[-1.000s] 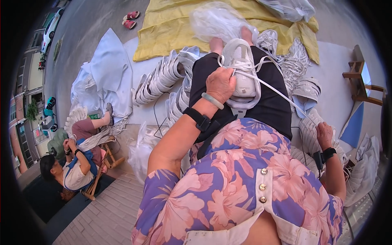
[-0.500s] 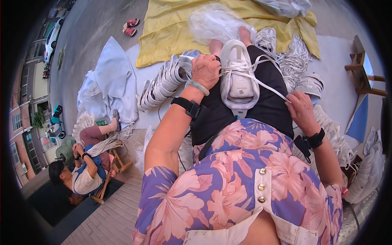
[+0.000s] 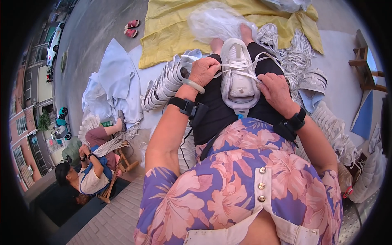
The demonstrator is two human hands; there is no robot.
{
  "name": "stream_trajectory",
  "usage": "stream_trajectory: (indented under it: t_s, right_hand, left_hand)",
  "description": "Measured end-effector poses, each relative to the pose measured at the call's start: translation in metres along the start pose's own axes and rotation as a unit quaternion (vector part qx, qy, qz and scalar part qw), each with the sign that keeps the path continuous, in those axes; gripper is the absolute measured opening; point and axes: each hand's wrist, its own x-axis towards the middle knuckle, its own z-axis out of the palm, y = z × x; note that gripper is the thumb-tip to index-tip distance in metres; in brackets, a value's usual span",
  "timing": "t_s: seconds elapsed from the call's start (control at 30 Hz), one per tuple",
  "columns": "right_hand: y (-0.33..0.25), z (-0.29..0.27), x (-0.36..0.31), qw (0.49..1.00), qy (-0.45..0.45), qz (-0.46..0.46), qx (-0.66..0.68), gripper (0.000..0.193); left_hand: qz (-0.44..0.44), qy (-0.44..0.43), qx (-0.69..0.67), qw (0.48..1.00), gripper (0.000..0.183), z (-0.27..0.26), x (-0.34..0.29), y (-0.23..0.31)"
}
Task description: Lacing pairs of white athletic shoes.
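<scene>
A white sneaker [image 3: 239, 77] lies on my lap, toe pointing away from me, with white laces [image 3: 265, 59] spread across its top. My left hand [image 3: 204, 70] grips a lace at the shoe's left side. My right hand [image 3: 275, 90] rests on the shoe's right side and pinches a lace end there. Both wrists carry black bands.
A row of white sneakers [image 3: 163, 83] lies to my left, more shoes [image 3: 359, 163] pile up at my right. Loose laces [image 3: 298, 51], a yellow cloth [image 3: 171, 28] and a clear plastic bag [image 3: 216, 20] lie ahead. Another person [image 3: 87, 171] sits on a stool at lower left. A wooden stool [image 3: 365, 69] stands right.
My right hand rose from the pile at my right side up to the shoe and took a lace. My left hand shifted from the shoe's top to its left edge.
</scene>
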Motion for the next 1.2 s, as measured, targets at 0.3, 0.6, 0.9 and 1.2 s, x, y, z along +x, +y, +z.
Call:
stream_trajectory:
  t_s: [0.3, 0.6, 0.9, 1.2]
  right_hand:
    - [0.001, -0.010, -0.008, 0.976, 0.052, 0.069, 0.201, 0.007]
    - [0.097, -0.082, -0.135, 0.898, 0.129, 0.332, 0.257, 0.018]
    - [0.024, -0.045, -0.048, 0.988, 0.050, 0.060, 0.133, 0.018]
    - [-0.013, 0.011, 0.019, 0.998, -0.006, 0.035, 0.059, 0.037]
  left_hand:
    - [-0.109, -0.094, -0.486, 0.862, 0.023, -0.012, 0.011, 0.032]
    - [-0.102, 0.000, -0.277, 0.956, 0.007, 0.021, 0.012, 0.010]
    - [0.071, 0.172, 0.027, 0.982, 0.008, 0.043, 0.001, 0.060]
    - [0.136, 0.194, 0.166, 0.957, 0.011, 0.071, 0.007, 0.061]
